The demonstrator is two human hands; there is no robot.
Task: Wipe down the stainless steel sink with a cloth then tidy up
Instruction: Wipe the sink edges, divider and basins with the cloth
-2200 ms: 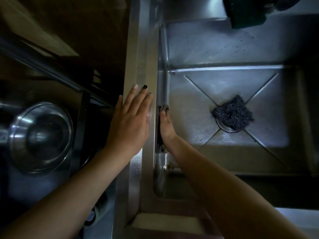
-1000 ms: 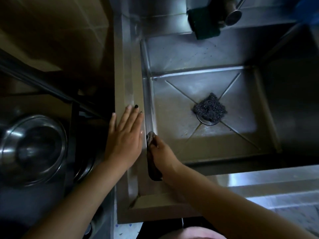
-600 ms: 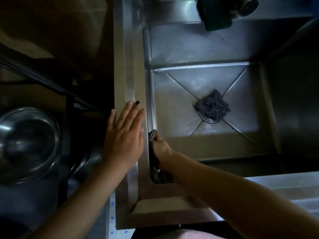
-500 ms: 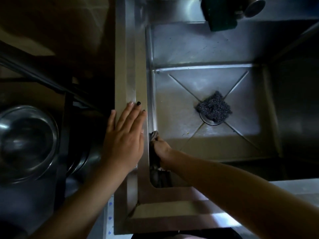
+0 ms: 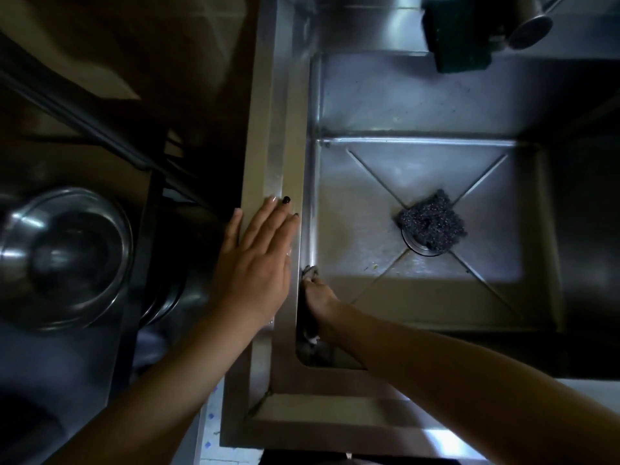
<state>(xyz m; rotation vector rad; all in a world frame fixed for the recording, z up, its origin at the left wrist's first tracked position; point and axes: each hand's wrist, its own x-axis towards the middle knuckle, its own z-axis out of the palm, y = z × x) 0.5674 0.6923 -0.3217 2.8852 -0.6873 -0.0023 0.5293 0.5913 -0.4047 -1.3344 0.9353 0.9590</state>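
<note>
One scourer point(image 5: 431, 223) covers the drain point(image 5: 423, 249), well apart from the cloth point(image 5: 309, 272).

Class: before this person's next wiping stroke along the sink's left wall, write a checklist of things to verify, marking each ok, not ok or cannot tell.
1. The cloth sits between the right hand and the left inner wall: ok.
2. Whether the fingers curl round the cloth or lie flat on it: cannot tell.
3. The left hand lies flat on the sink rim, bracing: ok.
4. The wall ahead of the cloth is free of objects: ok.
5. Basin floor ready for wiping: not ok, a scourer lies over the drain.
6. Back ledge tidy: not ok, a green sponge sits there.
</note>
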